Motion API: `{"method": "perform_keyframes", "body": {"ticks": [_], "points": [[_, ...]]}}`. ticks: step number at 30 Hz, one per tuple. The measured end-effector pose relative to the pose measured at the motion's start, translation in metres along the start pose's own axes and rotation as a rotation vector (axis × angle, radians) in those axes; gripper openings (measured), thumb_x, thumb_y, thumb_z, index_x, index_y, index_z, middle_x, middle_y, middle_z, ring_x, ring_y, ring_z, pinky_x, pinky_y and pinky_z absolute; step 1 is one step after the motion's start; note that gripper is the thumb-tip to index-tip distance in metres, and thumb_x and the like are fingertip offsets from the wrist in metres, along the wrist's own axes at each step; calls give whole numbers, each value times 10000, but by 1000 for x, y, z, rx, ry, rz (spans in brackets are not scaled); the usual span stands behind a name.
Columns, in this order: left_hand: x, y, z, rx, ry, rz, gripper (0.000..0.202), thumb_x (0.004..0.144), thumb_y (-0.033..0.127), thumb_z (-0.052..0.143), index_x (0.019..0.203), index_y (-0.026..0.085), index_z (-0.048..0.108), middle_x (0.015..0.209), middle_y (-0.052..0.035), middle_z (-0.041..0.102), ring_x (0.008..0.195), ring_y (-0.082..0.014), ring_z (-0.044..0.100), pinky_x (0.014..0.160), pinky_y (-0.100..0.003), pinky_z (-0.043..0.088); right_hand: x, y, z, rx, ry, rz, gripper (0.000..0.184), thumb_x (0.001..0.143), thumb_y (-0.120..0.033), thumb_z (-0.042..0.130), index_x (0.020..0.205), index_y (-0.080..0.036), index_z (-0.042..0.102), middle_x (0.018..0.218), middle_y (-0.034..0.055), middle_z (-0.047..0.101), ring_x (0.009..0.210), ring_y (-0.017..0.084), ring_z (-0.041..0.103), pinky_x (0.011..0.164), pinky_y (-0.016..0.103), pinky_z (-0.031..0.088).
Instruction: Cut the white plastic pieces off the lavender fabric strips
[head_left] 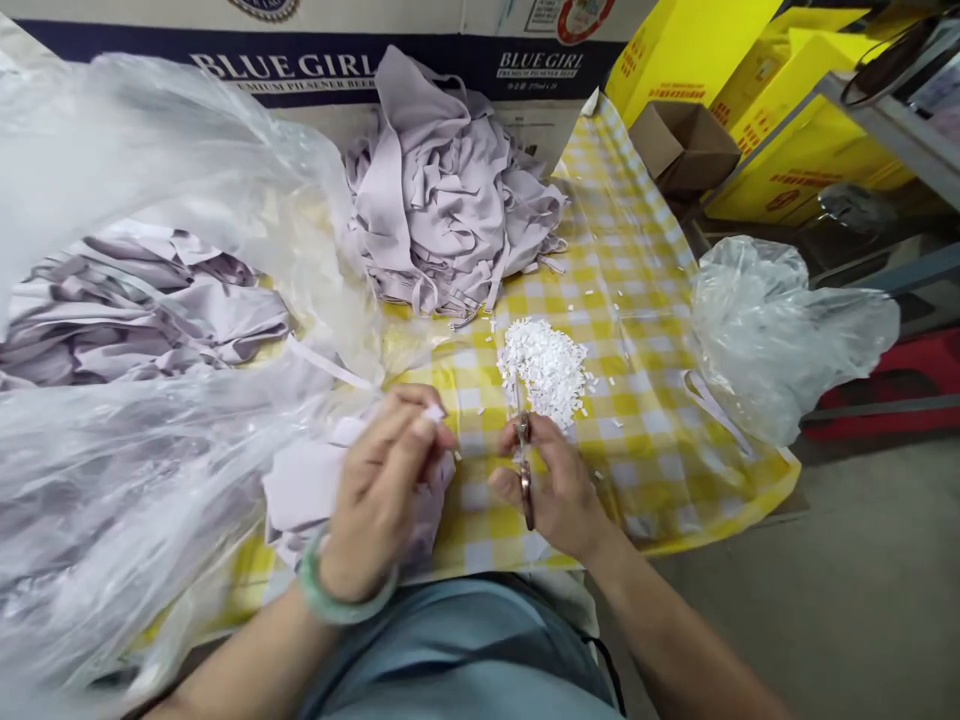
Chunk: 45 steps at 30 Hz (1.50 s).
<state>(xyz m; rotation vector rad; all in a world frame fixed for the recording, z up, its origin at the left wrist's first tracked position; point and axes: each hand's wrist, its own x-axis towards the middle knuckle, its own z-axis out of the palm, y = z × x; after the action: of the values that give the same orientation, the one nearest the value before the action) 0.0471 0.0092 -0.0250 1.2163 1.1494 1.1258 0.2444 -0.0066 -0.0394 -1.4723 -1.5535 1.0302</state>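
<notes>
My left hand (pixel 386 470), with a pale green bangle at its wrist, pinches the edge of a pale lilac fabric piece (pixel 304 490). The rest of that cloth drapes below the hand onto the table. In my right hand (pixel 559 490) is a small pair of scissors (pixel 525 480), blades pointing away from me. My fingers are wrapped around the handles. Just beyond the blades lies a heap of tiny white snippets (pixel 544 365). A larger pile of lilac fabric strips (pixel 457 200) sits farther back on the table.
A yellow-and-white checked cloth (pixel 645 400) covers the table. Clear plastic sheeting (pixel 187 120) and more lilac fabric (pixel 142 310) fill the left side. A plastic bag (pixel 787 330) hangs at the right edge. Beer cartons (pixel 300 70) stand behind, with yellow bags (pixel 810 130) and a small box (pixel 682 145) at right.
</notes>
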Motion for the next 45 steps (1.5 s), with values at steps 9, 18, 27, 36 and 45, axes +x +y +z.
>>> {"method": "perform_keyframes", "body": {"ticks": [9,18,27,36,45], "points": [[7,-20,40,-57,-187,-19,319,988,292,471,737,161,619,1072,-80,462,889,-180,473,610,-259,402,-13,2,-20,-328,-142,25,384,760,-500,726,652,-207,502,618,-11,560,646,156,503,665,288,372],[8,-26,43,-71,-252,-10,323,1012,237,393,754,179,576,1054,-69,446,1075,-219,457,731,-279,420,-8,5,-20,-312,-155,-21,455,741,-543,739,596,-195,485,569,-30,542,604,127,480,665,273,346],[10,-25,42,-7,-285,19,349,1010,273,395,715,190,560,1041,-96,492,1102,-252,450,815,-337,438,-5,4,-21,-300,-160,-48,451,747,-541,738,587,-204,485,547,-33,536,591,130,488,667,279,355],[9,-26,43,-9,-299,19,313,1006,256,412,750,209,586,960,-90,527,1111,-252,454,783,-324,455,-4,5,-22,-275,-154,-48,439,742,-492,758,575,-205,471,539,-46,527,587,120,481,677,274,360],[11,-25,48,68,-310,37,334,1007,291,415,744,185,592,1087,-113,527,1122,-252,470,880,-348,468,-12,15,-22,-389,-124,-54,396,774,-367,732,559,-207,441,534,-42,497,574,123,470,652,272,354]]}}
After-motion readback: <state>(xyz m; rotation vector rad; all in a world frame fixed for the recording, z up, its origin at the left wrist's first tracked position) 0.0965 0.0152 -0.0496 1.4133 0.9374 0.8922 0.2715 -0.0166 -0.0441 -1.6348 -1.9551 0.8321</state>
